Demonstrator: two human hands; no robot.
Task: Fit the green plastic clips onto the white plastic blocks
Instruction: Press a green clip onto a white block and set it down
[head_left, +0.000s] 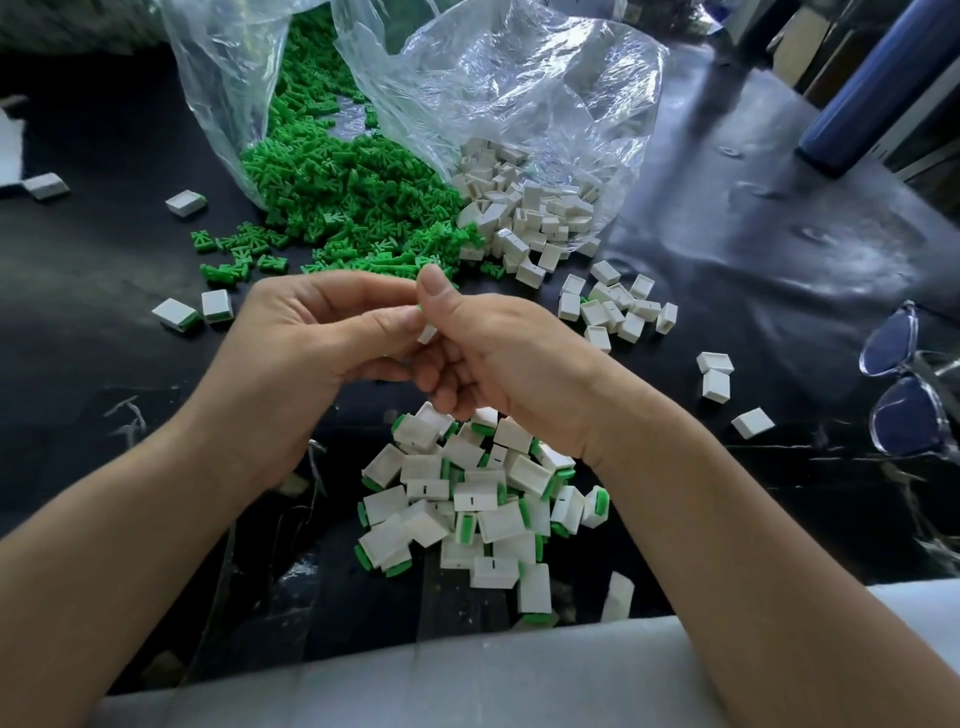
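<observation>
1. Centrally in the head view, the left hand (311, 338) and right hand (498, 353) meet above the table, fingers curled. Both pinch one white block (427, 332) between their fingertips. The right thumb lies over its top, where a sliver of a green clip (420, 308) shows. Whether that clip is fully seated cannot be told.
2. The block looks like a small, light, stiff hollow moulding with smooth faces, so it probably slips easily. It is best held by its flat sides, leaving the open end free. The clip's thin prongs look springy and could bend, so pressing on its flat back seems safest.
3. Loose green clips (343, 187) spill from a clear plastic bag (519, 78) at the far side. Bare white blocks (524, 208) lie just beside them to the right, with some scattered nearer. A heap of fitted blocks (467, 499) lies under the wrists.
4. The table (727, 234) is covered in a glossy, wrinkled black sheet. A pair of clear-framed glasses (904, 384) rests at its right edge, and a dark blue cylinder (883, 78) stands beyond. Pale cloth (467, 675) runs along the near edge.
</observation>
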